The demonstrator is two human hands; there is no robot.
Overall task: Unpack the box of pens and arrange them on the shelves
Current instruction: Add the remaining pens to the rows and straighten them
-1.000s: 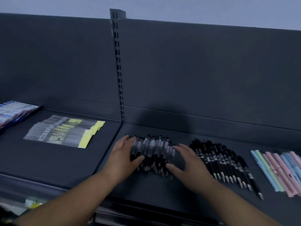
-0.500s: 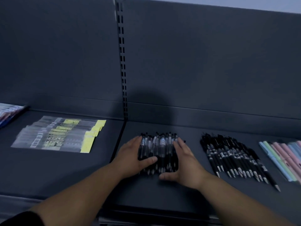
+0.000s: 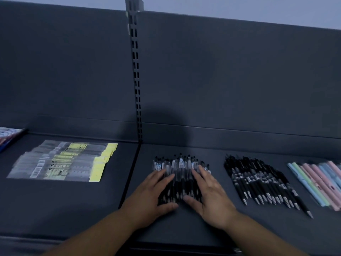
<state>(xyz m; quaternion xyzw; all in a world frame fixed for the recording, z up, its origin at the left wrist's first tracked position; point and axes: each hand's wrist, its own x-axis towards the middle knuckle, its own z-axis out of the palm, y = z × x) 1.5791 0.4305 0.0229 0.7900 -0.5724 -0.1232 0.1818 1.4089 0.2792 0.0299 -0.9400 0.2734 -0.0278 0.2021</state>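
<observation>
A pile of clear-barrelled black pens (image 3: 181, 174) lies on the dark shelf (image 3: 184, 224), just right of the shelf joint. My left hand (image 3: 153, 196) lies flat against the pile's left side, fingers straight, thumb at the near tips. My right hand (image 3: 210, 196) presses the pile's right side the same way. The pens sit between both palms and fan out at the far end. The near ends are partly hidden by my thumbs.
A row of black pens (image 3: 262, 182) lies to the right, then pastel pens (image 3: 319, 182) at the frame's right edge. Clear packets with yellow labels (image 3: 64, 161) lie on the left shelf. Blue packs (image 3: 7, 135) sit far left. A slotted upright (image 3: 136, 80) divides the back panel.
My hands have eased slightly apart and the pile has fanned wider at its far end. The camera tilted back up, showing the top of the back panel again.
</observation>
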